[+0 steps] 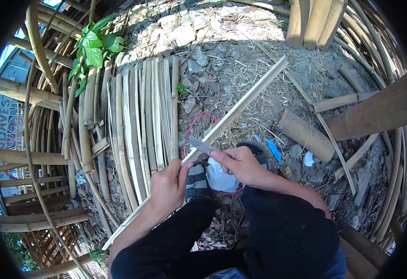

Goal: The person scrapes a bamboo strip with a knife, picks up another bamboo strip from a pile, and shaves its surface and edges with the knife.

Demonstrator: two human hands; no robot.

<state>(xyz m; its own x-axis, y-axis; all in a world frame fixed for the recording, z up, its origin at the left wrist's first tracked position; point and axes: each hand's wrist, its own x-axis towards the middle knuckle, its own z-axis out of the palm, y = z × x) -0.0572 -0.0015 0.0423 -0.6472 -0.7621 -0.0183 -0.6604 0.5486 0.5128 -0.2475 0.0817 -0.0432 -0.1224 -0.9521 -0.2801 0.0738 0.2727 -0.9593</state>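
Observation:
My left hand (168, 182) is closed around a long split bamboo strip (245, 102), which runs diagonally from the lower left to the upper right. In my right hand (241, 162) is a knife, its grey blade (200, 145) lying across the strip just beyond my left hand. The blade appears to touch the strip; its handle is hidden in my fingers. Below the hands, between my feet, lies a crumpled white plastic bag (222, 176). A pink cord (192, 126) loops on the ground behind the blade.
A row of split bamboo slats (143, 121) lies on the left. Thick bamboo pieces (307, 134) rest at the right, near a blue plastic scrap (273, 149). Bamboo posts (316, 23) stand at the back, and a leafy plant (92, 46) grows at upper left. Dry stalks and stones cover the ground.

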